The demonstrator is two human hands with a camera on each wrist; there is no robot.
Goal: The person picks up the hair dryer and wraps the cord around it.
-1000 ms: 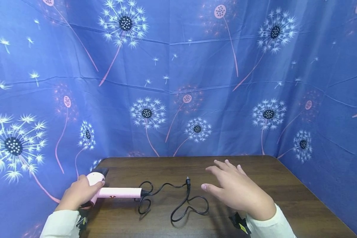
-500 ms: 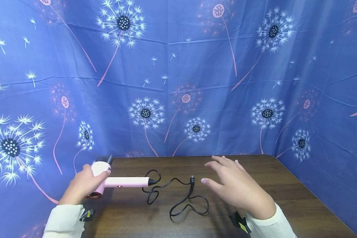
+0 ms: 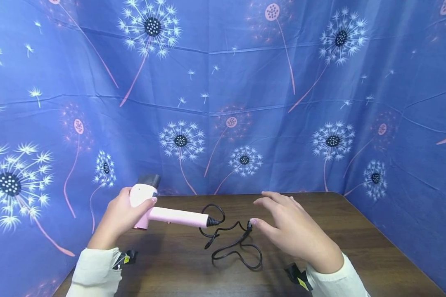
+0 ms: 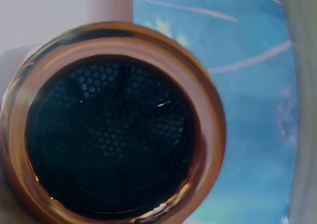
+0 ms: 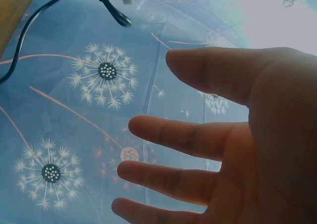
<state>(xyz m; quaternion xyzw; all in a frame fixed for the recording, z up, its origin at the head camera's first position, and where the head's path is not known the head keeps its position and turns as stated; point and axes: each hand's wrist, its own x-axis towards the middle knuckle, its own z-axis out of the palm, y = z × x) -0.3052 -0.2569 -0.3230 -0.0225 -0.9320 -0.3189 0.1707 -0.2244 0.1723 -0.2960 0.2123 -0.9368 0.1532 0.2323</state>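
In the head view my left hand grips the head of a pink hair dryer, thumb across its front, and holds it above the table. The dryer's handle points right, and its black nozzle faces the back. Filling much of the left wrist view is the dryer's copper-coloured rear ring around a dark mesh. A black cord runs from the handle's end and lies looped on the table, its plug near my right thumb. My right hand hovers with spread fingers, holding nothing.
The brown wooden table has rounded back corners. Blue curtains printed with dandelions hang behind it and along both sides.
My left hand has lifted the hair dryer and carried it right and toward the back, drawing the near part of the cord along. My right hand has hardly moved.
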